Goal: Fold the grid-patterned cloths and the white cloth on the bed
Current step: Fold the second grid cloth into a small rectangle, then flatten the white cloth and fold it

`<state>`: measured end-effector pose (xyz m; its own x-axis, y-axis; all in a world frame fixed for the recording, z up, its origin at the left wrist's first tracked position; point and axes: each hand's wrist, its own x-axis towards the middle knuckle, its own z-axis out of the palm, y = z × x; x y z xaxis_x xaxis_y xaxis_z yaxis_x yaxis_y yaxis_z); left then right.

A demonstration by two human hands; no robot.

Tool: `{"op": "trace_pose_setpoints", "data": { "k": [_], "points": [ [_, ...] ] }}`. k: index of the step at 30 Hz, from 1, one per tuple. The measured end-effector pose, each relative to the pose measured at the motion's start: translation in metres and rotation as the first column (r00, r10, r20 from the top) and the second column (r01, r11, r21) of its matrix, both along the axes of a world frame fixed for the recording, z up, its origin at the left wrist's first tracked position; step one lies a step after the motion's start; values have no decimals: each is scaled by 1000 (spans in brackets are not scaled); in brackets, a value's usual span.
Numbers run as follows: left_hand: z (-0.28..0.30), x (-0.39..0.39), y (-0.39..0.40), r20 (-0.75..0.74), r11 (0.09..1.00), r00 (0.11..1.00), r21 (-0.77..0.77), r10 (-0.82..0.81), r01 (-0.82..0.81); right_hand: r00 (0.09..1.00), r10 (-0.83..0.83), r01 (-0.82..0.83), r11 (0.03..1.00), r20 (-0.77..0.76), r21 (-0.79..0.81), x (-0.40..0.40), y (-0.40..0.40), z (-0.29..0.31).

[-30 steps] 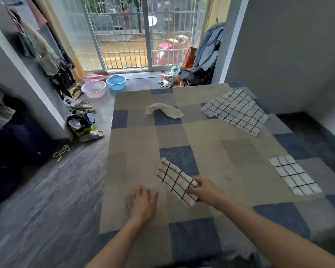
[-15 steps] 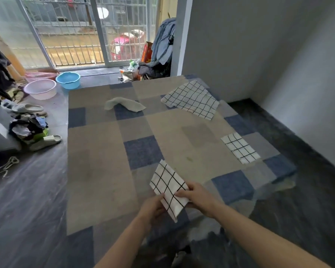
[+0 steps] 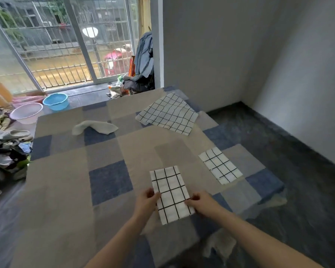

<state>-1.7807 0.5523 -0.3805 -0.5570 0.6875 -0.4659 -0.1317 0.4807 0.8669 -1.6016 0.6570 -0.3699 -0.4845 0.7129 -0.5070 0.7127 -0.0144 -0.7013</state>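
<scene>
A folded grid-patterned cloth is held over the near part of the bed. My left hand pinches its left edge and my right hand pinches its right edge. A second folded grid cloth lies flat near the bed's right edge. A larger unfolded grid cloth lies spread at the far right corner. The white cloth lies crumpled at the far middle of the bed.
The bed has a tan, grey and blue checked cover. Dark floor runs along its right side by the white wall. At far left stand a blue basin, a white basin, slippers and a clothes pile. A barred window door is behind.
My left hand left the bed and took the cloth's left edge. The cloth turned from slanted to nearly straight between both hands. The view swung right and up.
</scene>
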Motion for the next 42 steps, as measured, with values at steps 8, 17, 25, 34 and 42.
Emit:
{"op": "trace_pose_setpoints", "data": {
  "k": [8, 17, 25, 34, 42],
  "points": [
    [-14, 13, 80, -65, 993, 997, -115, 32, -40, 997, -71, 67, 993, 43, 101, 22, 88, -9],
    [-38, 12, 89, -214, 957, 977, -282, 4, -65, 988, 42, -53, 996, 152, 65, 45, 127, -21],
    [-25, 5, 72, -375, 969, 926, -238, -31, -64, 986, 135, -141, 988, 94, 63, 5, 123, -5],
    [13, -38, -18, -707, 868, 561, -494, -431, 45, 749, 579, -658, 708, 323, 257, -104, 56, 13],
    [84, -89, -164, -739, 722, 364, -659, -567, -212, 474, 733, -855, 252, 487, 454, -219, -91, 57]
  ]
}}
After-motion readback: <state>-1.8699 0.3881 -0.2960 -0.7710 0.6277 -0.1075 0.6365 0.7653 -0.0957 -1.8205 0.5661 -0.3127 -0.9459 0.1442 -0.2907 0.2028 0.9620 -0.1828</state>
